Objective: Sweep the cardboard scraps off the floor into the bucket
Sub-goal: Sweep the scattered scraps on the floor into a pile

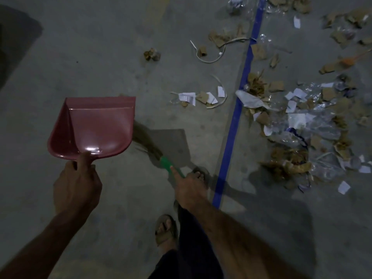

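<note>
My left hand (pixel 77 184) grips the handle of a pink dustpan (pixel 94 125), held above the floor with its thumb on the pan's back edge. The pan holds nothing that I can see. My right hand (pixel 190 190) grips the green handle of a small broom (pixel 161 156), index finger laid along it; the blurred bristles point toward the dustpan's right side. Brown cardboard scraps (pixel 289 160) lie in a wide heap to the right, mixed with white paper and clear plastic. A smaller cluster of scraps (pixel 202 97) lies ahead. No bucket is in view.
A blue tape line (pixel 239 101) runs across the grey concrete floor between me and the main heap. White strapping (pixel 213 59) curls on the floor ahead, near a crumpled wad (pixel 152 54). My sandalled feet (pixel 166 230) stand below. An orange tool (pixel 350 60) lies far right.
</note>
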### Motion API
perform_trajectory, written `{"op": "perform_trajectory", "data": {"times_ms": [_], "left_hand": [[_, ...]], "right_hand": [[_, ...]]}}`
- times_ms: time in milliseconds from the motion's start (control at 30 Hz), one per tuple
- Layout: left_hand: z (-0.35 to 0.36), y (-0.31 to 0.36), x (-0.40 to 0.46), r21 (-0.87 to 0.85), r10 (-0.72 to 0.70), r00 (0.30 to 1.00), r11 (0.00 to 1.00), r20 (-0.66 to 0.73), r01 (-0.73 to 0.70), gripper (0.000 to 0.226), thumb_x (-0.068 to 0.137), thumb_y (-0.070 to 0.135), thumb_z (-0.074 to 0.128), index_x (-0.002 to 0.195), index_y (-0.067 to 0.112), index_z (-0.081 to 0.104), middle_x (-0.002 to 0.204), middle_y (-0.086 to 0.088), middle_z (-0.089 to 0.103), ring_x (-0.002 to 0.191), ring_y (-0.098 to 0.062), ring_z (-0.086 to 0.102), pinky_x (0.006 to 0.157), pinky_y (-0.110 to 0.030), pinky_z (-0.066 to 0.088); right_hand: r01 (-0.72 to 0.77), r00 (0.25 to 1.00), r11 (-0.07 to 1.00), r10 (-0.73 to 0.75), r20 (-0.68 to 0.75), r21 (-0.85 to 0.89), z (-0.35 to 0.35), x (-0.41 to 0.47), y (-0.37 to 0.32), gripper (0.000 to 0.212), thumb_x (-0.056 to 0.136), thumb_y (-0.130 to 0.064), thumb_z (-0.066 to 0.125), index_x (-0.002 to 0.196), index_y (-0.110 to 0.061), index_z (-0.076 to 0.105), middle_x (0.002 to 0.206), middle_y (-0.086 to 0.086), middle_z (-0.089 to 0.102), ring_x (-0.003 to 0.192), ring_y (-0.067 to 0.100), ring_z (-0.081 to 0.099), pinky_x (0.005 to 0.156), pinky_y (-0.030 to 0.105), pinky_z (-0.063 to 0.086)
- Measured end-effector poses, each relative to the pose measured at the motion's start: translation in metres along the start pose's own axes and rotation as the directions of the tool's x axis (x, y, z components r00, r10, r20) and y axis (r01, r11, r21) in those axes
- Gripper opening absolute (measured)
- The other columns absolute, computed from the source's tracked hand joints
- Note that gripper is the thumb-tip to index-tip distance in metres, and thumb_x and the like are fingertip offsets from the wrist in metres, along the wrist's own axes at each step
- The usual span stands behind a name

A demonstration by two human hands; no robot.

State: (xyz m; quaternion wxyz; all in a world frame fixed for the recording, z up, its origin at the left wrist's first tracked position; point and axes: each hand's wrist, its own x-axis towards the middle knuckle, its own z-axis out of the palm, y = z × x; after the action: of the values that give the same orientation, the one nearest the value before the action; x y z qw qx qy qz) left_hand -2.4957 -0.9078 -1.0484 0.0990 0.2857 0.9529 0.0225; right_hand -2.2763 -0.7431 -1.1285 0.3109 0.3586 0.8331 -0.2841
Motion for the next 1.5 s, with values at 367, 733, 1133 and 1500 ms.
{"op": "perform_trajectory", "data": {"times_ms": [367,733,1133,1500], "left_hand": [[0.023,0.071,0.060,0.063,-0.041,0.995,0.997,0.094,0.035,0.036,0.094,0.013,0.058,0.128,0.016,0.047,0.096,-0.031,0.056,0.079,-0.052,0.058,0.062,-0.052,0.043],[-0.004,0.202,0.126,0.030,0.169,0.981,0.985,0.093,-0.172,0.037,0.092,0.009,0.062,0.128,0.014,0.051,0.089,-0.027,0.055,0.073,-0.047,0.057,0.057,-0.046,0.040],[-0.030,0.253,0.184,0.059,0.284,0.959,0.957,-0.006,-0.283,0.037,0.095,0.010,0.060,0.130,0.012,0.051,0.091,-0.029,0.055,0.073,-0.048,0.057,0.058,-0.043,0.035],[-0.049,0.200,0.208,0.024,0.113,0.990,0.994,-0.079,-0.111,0.038,0.098,0.014,0.053,0.135,0.014,0.047,0.099,-0.031,0.054,0.082,-0.052,0.056,0.067,-0.054,0.044]], "right_hand": [[-0.429,0.866,0.705,0.499,0.036,0.564,-0.054,0.080,0.139,0.068,0.100,-0.024,0.041,0.158,-0.032,0.006,0.135,0.009,0.055,0.104,0.031,0.057,0.087,0.037,0.046],[-0.325,0.674,0.534,0.710,-0.205,0.781,-0.152,0.003,0.298,0.055,0.101,-0.037,0.047,0.152,-0.038,0.027,0.091,0.005,0.066,0.065,0.021,0.064,0.052,0.032,0.052],[-0.234,0.575,0.580,0.730,-0.370,0.780,-0.164,-0.051,0.304,0.055,0.103,-0.038,0.044,0.154,-0.036,0.024,0.101,0.004,0.062,0.074,0.024,0.061,0.066,0.047,0.055],[-0.106,0.861,0.866,0.325,-0.390,0.489,-0.111,-0.019,0.165,0.061,0.096,-0.034,0.047,0.155,-0.033,0.029,0.085,0.006,0.062,0.051,0.013,0.044,0.045,0.031,0.039]]}}
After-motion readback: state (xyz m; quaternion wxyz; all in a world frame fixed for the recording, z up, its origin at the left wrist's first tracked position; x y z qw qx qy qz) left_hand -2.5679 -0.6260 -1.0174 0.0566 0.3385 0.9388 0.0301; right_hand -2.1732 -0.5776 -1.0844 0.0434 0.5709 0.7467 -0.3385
